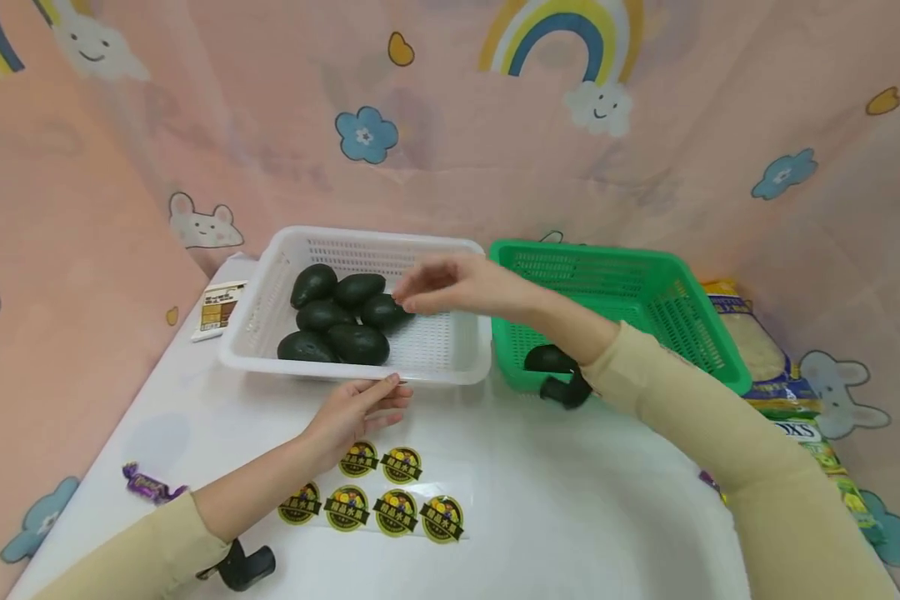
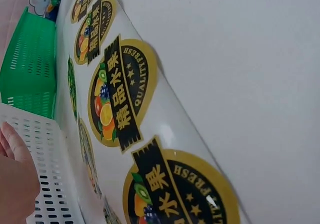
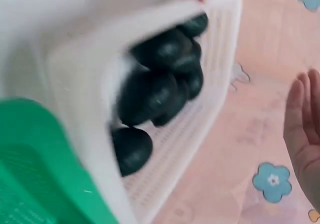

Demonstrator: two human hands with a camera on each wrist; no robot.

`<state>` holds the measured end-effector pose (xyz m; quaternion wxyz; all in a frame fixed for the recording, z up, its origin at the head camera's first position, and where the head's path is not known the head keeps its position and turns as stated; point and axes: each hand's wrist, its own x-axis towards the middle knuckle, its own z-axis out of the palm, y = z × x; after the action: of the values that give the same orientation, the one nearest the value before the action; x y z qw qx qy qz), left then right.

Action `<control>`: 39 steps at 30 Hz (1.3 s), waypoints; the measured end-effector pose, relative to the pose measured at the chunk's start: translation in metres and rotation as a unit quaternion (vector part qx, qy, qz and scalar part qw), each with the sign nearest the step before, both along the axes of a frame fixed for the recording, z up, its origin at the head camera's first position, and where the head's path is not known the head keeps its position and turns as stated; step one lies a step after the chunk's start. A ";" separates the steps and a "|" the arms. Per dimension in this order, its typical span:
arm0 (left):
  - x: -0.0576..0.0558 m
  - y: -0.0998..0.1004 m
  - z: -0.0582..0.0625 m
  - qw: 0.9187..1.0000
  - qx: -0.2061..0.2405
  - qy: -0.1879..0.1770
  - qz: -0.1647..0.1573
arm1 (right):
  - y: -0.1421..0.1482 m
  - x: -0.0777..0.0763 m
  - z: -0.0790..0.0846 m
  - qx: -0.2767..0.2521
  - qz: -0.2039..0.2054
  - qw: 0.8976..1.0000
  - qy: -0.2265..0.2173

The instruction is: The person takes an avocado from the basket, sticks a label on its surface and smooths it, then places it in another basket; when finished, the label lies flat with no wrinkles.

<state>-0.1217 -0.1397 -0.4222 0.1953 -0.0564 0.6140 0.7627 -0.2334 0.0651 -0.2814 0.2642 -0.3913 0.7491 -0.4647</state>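
Several dark green avocados (image 1: pixel 357 344) lie in the left and middle part of a white plastic basket (image 1: pixel 450 377). Over its right half hovers my right hand (image 1: pixel 450 285), fingers loosely bent and nothing between them; the right wrist view shows this hand (image 3: pixel 306 129) away from the avocados (image 3: pixel 150 96). My left hand (image 1: pixel 356 417) is at the front rim of the white basket, its thumb along the rim and its fingers relaxed. Below it on the table lies a clear sheet of round black-and-gold fruit stickers (image 1: pixel 396 512), seen close in the left wrist view (image 2: pixel 122 93).
A green basket (image 1: pixel 720 350) stands right of the white one, with a dark avocado (image 1: pixel 549 358) near its front, partly behind my sleeve. Bagged goods (image 1: pixel 765 350) lie at the right edge. A purple-wrapped candy (image 1: pixel 150 485) and a small white packet (image 1: pixel 220 308) lie left.
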 end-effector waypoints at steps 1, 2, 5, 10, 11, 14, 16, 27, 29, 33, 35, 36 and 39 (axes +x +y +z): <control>-0.001 0.000 0.000 1.000 0.003 -0.005 0.002 | -0.011 -0.014 0.007 0.020 0.024 0.999 0.013; -0.001 0.000 0.000 1.000 0.004 -0.008 0.002 | -0.022 -0.026 0.011 0.041 0.046 0.998 0.016; -0.001 -0.001 0.001 1.000 -0.001 -0.013 -0.002 | -0.054 -0.058 0.008 0.127 0.108 0.985 0.036; 0.001 -0.002 0.001 1.000 -0.009 -0.015 -0.014 | -0.098 -0.078 -0.033 0.262 0.161 0.951 0.033; 0.002 -0.002 0.001 1.000 -0.010 -0.014 -0.017 | -0.104 -0.078 -0.043 0.282 0.162 0.945 0.036; 0.003 -0.002 -0.001 1.000 -0.010 -0.015 -0.023 | -0.118 -0.073 -0.067 0.331 0.160 0.929 0.048; 0.003 -0.001 -0.002 1.000 -0.012 -0.013 -0.025 | -0.121 -0.071 -0.077 0.355 0.158 0.920 0.047; -0.001 -0.004 -0.002 0.999 -0.026 -0.011 -0.024 | -0.108 -0.077 -0.093 0.343 0.156 0.925 -0.060; -0.001 -0.003 -0.002 0.999 -0.027 -0.013 -0.022 | -0.105 -0.076 -0.094 0.351 0.148 0.922 -0.074; 0.000 -0.002 -0.002 0.999 -0.034 -0.017 -0.019 | -0.098 -0.074 -0.090 0.369 0.157 0.913 -0.069; -0.001 -0.003 -0.002 0.999 -0.040 -0.018 -0.017 | -0.093 -0.075 -0.084 0.365 0.167 0.914 -0.062; -0.001 -0.003 -0.002 0.999 -0.042 -0.019 -0.017 | -0.090 -0.075 -0.079 0.358 0.170 0.916 -0.057; -0.002 -0.004 -0.001 0.999 -0.046 -0.018 -0.020 | -0.074 -0.078 -0.058 0.323 0.186 0.928 0.000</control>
<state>-0.1239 -0.1441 -0.4237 0.2186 -0.0672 0.6454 0.7288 -0.3110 -0.0092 -0.3391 0.4576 -0.4172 0.7725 -0.1405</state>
